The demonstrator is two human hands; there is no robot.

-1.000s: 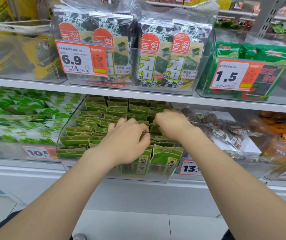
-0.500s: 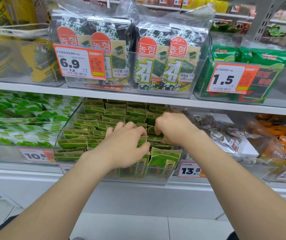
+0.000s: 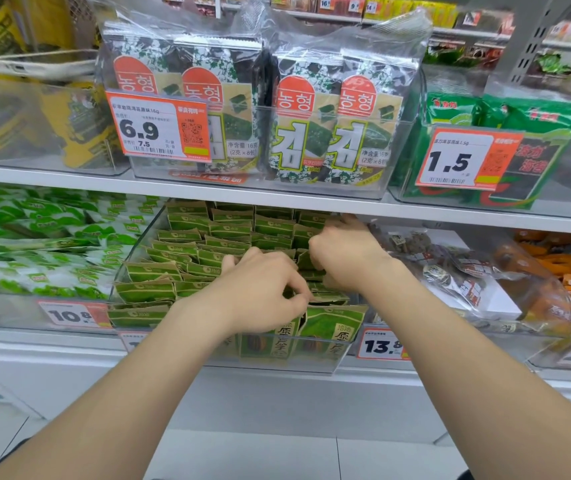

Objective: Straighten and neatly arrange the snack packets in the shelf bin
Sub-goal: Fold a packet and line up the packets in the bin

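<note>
**A:** Head view: where are the packets (image 3: 187,237)?

**B:** In the clear bin (image 3: 270,362) on the lower shelf (image 3: 17,341), right under the upper shelf (image 3: 69,176). They stand on edge in about four columns, running from front to back.

**A:** What do they look like?

**B:** They have green fronts with tan paper-coloured borders and a small pale round logo on the top strip. The two front ones on the right face out through the bin wall, showing large dark characters and a dark oval picture. In the left columns the tops lean at slightly different angles, so the rows look uneven.

**A:** And the left hand (image 3: 263,292)?

**B:** It is over the middle of the bin, knuckles up, fingers curled. Thumb and forefinger pinch the top edge of one of the packets near the front.

**A:** The right hand (image 3: 343,254)?

**B:** It is further back on the right side, close to the left hand. Its fingers are curled down among the packets and their tips are hidden, so I cannot tell whether it grips one.

**A:** What is around the bin?

**B:** A 13.8 tag (image 3: 379,344) sits just beside its front right corner. White-and-green packs (image 3: 35,237) fill the bin to the left, above a 10.8 tag (image 3: 69,315). On the upper shelf there are seaweed packs (image 3: 325,133) in clear wrap, with a 6.9 tag (image 3: 157,126).
</note>
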